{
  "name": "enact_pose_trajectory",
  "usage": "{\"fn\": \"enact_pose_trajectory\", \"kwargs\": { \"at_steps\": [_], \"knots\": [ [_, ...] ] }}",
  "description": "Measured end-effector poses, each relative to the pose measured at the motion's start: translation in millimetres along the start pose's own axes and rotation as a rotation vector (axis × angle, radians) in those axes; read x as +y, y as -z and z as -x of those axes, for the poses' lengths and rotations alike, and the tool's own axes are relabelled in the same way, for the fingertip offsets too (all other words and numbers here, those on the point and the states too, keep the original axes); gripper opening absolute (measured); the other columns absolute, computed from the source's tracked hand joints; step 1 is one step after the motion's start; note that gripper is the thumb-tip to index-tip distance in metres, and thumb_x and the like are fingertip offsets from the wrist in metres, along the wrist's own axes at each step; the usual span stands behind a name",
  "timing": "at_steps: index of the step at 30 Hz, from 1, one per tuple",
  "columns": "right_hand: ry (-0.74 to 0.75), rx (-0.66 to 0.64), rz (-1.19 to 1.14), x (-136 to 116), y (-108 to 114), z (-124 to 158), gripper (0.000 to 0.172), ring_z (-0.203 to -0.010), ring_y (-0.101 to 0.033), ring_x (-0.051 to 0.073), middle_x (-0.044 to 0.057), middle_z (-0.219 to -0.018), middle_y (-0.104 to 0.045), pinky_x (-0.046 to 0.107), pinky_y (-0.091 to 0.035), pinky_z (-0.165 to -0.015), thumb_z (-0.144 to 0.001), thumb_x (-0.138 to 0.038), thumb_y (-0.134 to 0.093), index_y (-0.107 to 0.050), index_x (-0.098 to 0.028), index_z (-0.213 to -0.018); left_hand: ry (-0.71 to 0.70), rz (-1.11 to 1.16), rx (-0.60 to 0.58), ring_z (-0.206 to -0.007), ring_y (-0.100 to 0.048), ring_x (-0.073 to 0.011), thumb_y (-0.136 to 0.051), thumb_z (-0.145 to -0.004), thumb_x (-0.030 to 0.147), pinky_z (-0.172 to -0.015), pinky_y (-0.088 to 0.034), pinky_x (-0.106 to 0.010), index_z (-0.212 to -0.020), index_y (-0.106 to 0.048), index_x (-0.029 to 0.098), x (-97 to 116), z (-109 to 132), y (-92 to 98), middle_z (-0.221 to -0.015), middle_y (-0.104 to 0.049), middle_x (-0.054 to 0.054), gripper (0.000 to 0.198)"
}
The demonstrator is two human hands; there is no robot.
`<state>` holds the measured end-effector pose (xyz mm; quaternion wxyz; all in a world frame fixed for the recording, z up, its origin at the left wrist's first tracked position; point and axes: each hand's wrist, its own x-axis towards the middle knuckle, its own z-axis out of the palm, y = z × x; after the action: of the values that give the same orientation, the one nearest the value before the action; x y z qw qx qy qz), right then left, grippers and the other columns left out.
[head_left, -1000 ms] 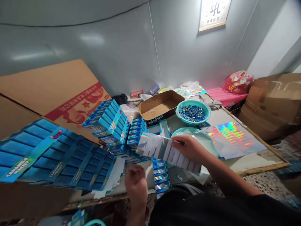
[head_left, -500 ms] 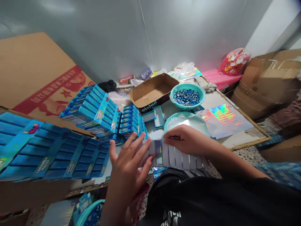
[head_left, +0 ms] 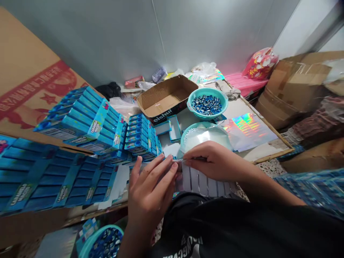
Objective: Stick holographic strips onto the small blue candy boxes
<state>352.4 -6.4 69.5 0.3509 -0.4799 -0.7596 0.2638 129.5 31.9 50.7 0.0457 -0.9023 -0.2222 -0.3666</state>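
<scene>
At the table (head_left: 245, 104), a sheet (head_left: 200, 182) extends below the right hand (head_left: 213, 159).

The banded sheet (head_left: 200, 181) at lower centre looked like matt, pale paper, with glossy lines between its bands. Above it I saw a basin (head_left: 224, 101) of smooth turquoise plastic, its blue pieces (head_left: 206, 105) shiny as foil. The holographic sheet (head_left: 245, 132) at right centre gleamed, slick and mirror-like. The blue packs (head_left: 80, 122) at left seemed smooth printed card; the carton (head_left: 161, 104) near the middle was cardboard, matt inside. Bare wood edged the worktop (head_left: 244, 106) at right, and the grey wall (head_left: 107, 43) along the top had a soft, metallic sheen.
</scene>
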Motion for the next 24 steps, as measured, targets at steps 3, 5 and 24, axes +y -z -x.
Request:
{"fn": "enact_pose_trajectory", "kwargs": {
  "at_steps": [3,5,24],
  "knots": [
    [0.006,-0.026,0.044,-3,2,3,0.023,-0.065,-0.05,0.01,0.002,-0.073,-0.065,0.023,-0.035,-0.062,-0.095,-0.02,-0.052,-0.069,-0.015,-0.08,0.039,0.02,-0.004,-0.112,-0.064,-0.0238,-0.066,-0.087,0.014,-0.115,-0.032,-0.056,-0.12,-0.064,0.015,1,-2,-3.8,-0.115,-0.071,-0.011,0.034],
    [0.006,-0.028,0.083,-5,2,5,0.022,-0.066,-0.05,0.01,0.001,-0.072,-0.064,0.023,-0.034,-0.062,-0.095,-0.019,-0.052,-0.067,-0.016,-0.078,0.028,0.026,-0.001,-0.108,-0.065,-0.0226,-0.068,-0.086,0.014,-0.113,-0.035,-0.055,-0.121,-0.064,0.015,0,-3,-6.5,-0.113,-0.071,-0.012,0.035],
    [-0.013,-0.123,0.004,-2,-1,8,0.02,-0.072,-0.056,0.011,0.002,-0.078,-0.067,0.023,-0.036,-0.066,-0.094,-0.015,-0.051,-0.068,-0.016,-0.083,0.197,0.437,-0.136,-0.079,-0.067,-0.0069,-0.069,-0.084,0.009,-0.074,-0.053,-0.015,-0.091,-0.069,0.02,-4,-7,-8.6,-0.085,-0.071,0.003,0.014]
  ]
}}
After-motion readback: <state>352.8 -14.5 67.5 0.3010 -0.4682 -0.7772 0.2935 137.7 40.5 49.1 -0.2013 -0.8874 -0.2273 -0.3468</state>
